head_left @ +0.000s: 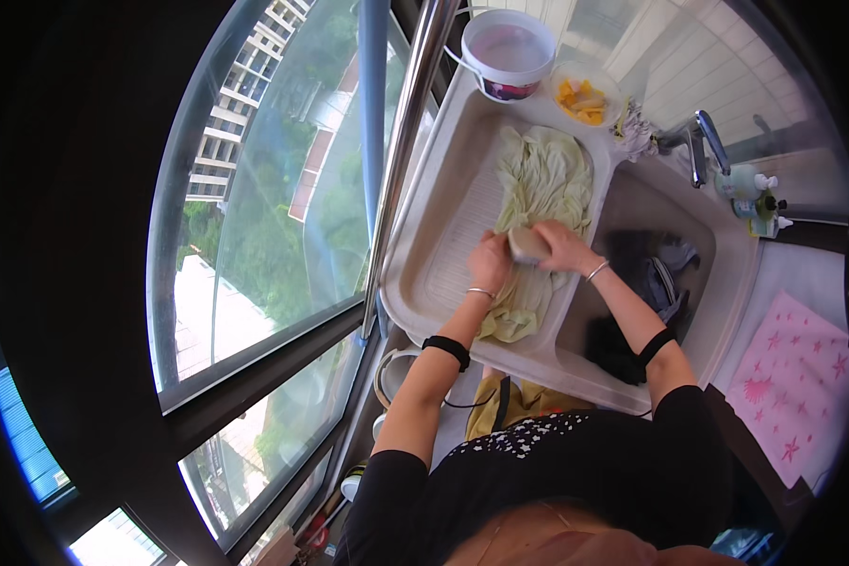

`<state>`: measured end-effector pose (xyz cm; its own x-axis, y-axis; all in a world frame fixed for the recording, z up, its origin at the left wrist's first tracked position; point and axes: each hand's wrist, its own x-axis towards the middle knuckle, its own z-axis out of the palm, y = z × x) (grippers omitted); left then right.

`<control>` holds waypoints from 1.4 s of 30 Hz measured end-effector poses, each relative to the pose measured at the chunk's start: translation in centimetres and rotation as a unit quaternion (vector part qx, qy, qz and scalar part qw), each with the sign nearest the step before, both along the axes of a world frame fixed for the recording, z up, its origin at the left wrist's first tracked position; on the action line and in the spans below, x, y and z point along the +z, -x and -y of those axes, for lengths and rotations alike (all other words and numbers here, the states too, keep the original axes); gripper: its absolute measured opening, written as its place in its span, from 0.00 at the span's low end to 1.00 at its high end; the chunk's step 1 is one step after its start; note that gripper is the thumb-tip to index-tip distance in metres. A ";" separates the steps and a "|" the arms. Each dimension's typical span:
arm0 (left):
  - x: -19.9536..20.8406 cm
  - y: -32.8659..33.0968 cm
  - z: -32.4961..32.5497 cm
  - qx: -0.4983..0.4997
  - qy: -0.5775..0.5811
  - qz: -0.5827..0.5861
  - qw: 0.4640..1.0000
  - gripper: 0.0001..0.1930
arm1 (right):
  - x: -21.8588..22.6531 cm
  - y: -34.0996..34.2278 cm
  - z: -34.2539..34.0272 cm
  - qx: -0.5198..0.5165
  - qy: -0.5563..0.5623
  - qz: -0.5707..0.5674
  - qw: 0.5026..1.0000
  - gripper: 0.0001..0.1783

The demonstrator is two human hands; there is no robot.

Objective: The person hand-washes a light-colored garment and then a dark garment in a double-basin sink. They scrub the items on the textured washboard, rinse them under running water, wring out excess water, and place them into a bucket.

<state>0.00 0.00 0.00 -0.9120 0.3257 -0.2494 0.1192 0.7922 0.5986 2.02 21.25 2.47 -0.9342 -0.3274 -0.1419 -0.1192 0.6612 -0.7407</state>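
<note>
In the left, ridged basin of the washing sink, a wet pale yellow-green garment [547, 179] lies crumpled from the back wall to the front edge. My right hand [564, 247] is closed on a beige, oval-backed scrub brush [528, 245], slightly blurred, held down at the middle of the cloth. Just left of the brush, my left hand [489, 261] has its fingers curled onto the garment, gripping its edge. The brush's underside is mostly hidden.
Dark clothes [665, 283] soak in the right basin. A white bucket [507, 55] and a dish of yellow-orange pieces [583, 99] stand at the back. The faucet [703, 151] and several bottles [757, 203] line the right rim. A window rail [406, 141] runs along the left.
</note>
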 end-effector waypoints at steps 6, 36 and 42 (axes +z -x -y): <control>2.9 3.7 3.9 0.318 -0.296 0.247 0.866 0.12 | 2.8 -0.9 -0.9 -0.053 0.061 0.048 0.996 0.42; 14.6 33.6 -15.5 -0.214 0.221 -0.249 0.919 0.17 | -3.2 -15.2 -10.7 -0.642 0.373 0.003 0.670 0.35; 17.1 22.0 -11.2 -0.061 -0.164 -0.316 0.932 0.13 | -2.1 -13.5 -9.4 -0.622 0.391 0.045 0.676 0.36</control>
